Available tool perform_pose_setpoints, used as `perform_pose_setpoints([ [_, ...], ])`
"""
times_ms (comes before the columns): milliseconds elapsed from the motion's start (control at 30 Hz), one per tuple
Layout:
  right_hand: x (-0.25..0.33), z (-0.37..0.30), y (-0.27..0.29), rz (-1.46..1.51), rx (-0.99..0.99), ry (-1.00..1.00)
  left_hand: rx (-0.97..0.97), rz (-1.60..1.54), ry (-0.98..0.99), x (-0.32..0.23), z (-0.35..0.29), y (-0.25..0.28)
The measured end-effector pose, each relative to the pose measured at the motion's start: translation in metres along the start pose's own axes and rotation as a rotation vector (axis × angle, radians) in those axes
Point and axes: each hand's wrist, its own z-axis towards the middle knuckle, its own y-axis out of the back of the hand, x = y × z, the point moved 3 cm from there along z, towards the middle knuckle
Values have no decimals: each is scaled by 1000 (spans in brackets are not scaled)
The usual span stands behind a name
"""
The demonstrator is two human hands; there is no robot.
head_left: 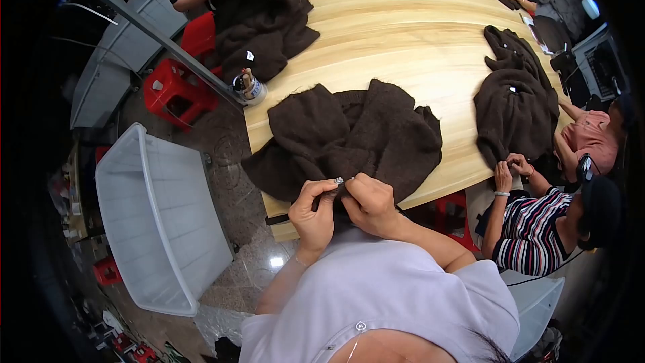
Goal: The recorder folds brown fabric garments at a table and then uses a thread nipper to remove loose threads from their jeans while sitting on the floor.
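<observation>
A dark brown knitted garment lies bunched on the near end of the wooden table. My left hand is closed in a pinch on its near edge, where a small shiny round piece, perhaps a button, shows at the fingertips. Close beside it, my right hand is also closed, thumb and fingers pressed together against the same bit of cloth. Whatever sits between the right fingertips is too small to make out. The rest of the garment spreads away from both hands.
A pot of tools stands at the left edge of the wooden table. Other people handle brown garments on the right and far left. On the floor at left are a large white bin and a red stool.
</observation>
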Motion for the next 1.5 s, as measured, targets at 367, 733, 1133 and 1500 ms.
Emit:
perform_pose_setpoints([
  [367, -8, -4, 2, -54, 4, 138, 79, 111, -80, -2, 4, 0],
  [733, -12, -14, -2, -84, -42, 191, 177, 31, 67, 9, 2, -2],
  [1133, -64, 2, 18, 285, 124, -503, 307, -408, 704, 55, 14, 38],
  [1500, -65, -3, -6, 465, 317, -531, 357, -383, 692, 53, 19, 30],
])
